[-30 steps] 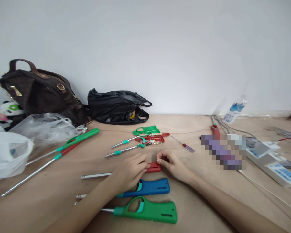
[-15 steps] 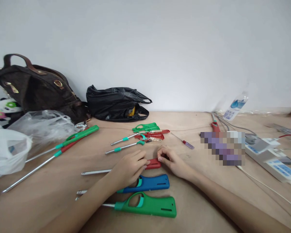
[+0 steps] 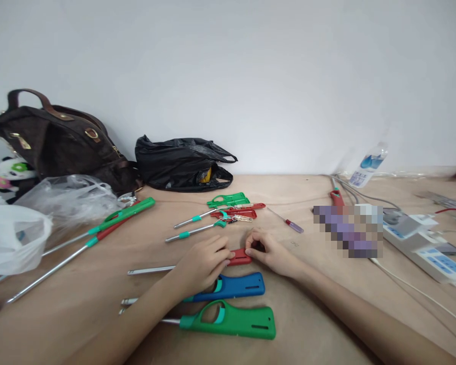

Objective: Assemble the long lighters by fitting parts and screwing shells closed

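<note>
My left hand (image 3: 205, 258) is closed over a red lighter (image 3: 240, 257) with a long metal tube, which lies on the table and is partly covered by my fingers. At the lighter's right end, the fingertips of my right hand (image 3: 268, 251) pinch together at its edge. Just below lie a blue lighter (image 3: 243, 285) and a green lighter (image 3: 247, 322), side by side. Beyond my hands are an opened green casing (image 3: 230, 199), red casing parts (image 3: 243, 213) and loose metal tubes with teal pieces. A small screwdriver (image 3: 294, 226) rests to their right.
Plastic bags (image 3: 15, 238), a dark bag (image 3: 61, 137) and more long lighters (image 3: 127, 210) are at the left. A black bag (image 3: 182, 162) lies by the wall. Power strips (image 3: 421, 248), cables and a bottle (image 3: 368, 165) stand at the right.
My right fingertips have shifted very slightly left at the red lighter's end. The view has moved a little; my left hand keeps its place on the lighter.
</note>
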Demonstrator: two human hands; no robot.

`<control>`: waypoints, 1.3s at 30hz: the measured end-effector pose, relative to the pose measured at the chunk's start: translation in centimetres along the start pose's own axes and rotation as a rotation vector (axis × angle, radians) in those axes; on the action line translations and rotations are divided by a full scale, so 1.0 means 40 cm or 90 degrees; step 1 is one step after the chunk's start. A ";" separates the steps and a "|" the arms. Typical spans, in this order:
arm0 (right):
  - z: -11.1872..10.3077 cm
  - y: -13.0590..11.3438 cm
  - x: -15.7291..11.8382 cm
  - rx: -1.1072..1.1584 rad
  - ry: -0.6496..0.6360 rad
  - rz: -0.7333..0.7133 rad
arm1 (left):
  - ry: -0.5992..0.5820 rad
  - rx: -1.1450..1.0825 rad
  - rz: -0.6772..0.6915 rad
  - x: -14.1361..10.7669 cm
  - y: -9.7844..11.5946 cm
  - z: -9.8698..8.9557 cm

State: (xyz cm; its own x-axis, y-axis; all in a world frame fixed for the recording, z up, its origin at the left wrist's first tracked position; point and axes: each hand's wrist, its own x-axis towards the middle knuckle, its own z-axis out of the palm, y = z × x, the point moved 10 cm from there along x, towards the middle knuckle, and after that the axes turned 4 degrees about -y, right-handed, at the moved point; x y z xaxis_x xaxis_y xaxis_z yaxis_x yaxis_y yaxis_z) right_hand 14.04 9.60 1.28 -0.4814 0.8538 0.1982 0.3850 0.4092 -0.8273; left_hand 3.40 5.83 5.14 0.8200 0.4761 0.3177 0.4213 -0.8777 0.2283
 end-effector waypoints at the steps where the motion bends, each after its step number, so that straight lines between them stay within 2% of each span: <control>1: -0.001 0.005 0.000 0.002 0.001 0.010 | 0.001 0.001 0.000 0.000 0.000 -0.001; 14: -0.012 0.018 0.000 0.013 -0.005 0.043 | -0.013 0.008 -0.014 0.003 -0.006 0.001; 16: -0.046 0.020 0.000 0.008 0.019 0.050 | -0.015 0.006 -0.017 0.003 -0.006 0.000; 19: -0.158 0.040 -0.012 -0.095 0.118 0.082 | -0.015 -0.003 -0.021 0.002 -0.004 -0.003; 23: -0.307 0.098 -0.054 -0.500 0.189 0.229 | -0.007 -0.003 -0.019 0.001 -0.002 -0.008; 25: -0.332 0.145 -0.073 -0.577 0.151 0.313 | -0.004 0.000 -0.016 0.001 0.000 -0.009; 27: -0.325 0.174 -0.079 -0.600 0.097 0.339 | -0.003 0.004 -0.017 0.001 0.000 -0.010; 29: -0.322 0.181 -0.080 -0.610 0.080 0.347 | -0.003 0.006 -0.018 0.002 0.000 -0.011; 31: -0.339 0.172 -0.082 -0.619 0.098 0.361 | -0.003 0.006 -0.015 0.002 0.001 -0.012; 33: -0.377 0.147 -0.088 -0.608 0.149 0.374 | -0.007 0.008 -0.015 0.002 0.001 -0.011; 35: -0.426 0.099 -0.098 -0.524 0.266 0.343 | -0.011 0.014 -0.018 0.001 0.000 -0.009; 37: -0.441 0.034 -0.092 -0.345 0.344 0.208 | -0.010 0.016 -0.019 0.001 -0.001 -0.008; 39: -0.418 -0.012 -0.079 -0.105 0.347 0.087 | -0.009 0.014 -0.014 0.002 0.001 -0.007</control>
State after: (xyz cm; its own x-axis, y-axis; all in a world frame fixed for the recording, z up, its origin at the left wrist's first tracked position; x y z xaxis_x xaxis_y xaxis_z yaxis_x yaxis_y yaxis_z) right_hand 28.52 12.10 9.83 0.0395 0.9270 0.3731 0.5538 0.2905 -0.7804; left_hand 3.36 5.85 5.41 0.8162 0.4941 0.2996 0.4469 -0.8684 0.2148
